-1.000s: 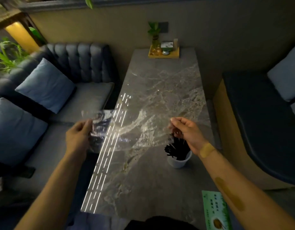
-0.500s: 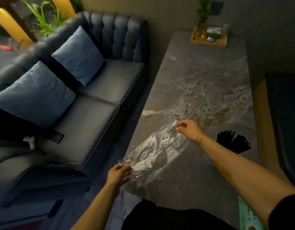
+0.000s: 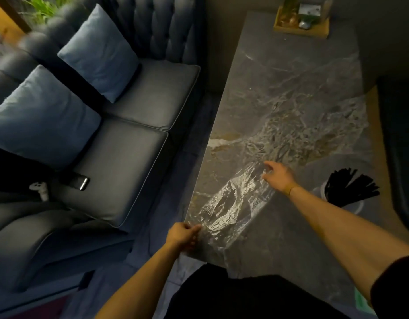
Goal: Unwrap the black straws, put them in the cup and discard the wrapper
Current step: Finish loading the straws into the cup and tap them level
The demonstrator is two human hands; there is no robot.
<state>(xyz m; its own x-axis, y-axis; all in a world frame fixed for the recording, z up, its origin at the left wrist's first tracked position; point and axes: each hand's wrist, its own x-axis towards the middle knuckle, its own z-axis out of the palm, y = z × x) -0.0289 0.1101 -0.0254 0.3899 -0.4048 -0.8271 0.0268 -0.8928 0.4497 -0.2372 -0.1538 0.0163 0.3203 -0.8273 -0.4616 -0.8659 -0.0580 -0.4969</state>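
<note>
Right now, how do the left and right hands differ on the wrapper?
The left hand pinches the wrapper at its near end, fingers curled, by the near edge of the table. The right hand is at the far end, fingers loosely spread, closer to the cup of straws; whether it grips is unclear. Both meet the same clear sheet.
</note>
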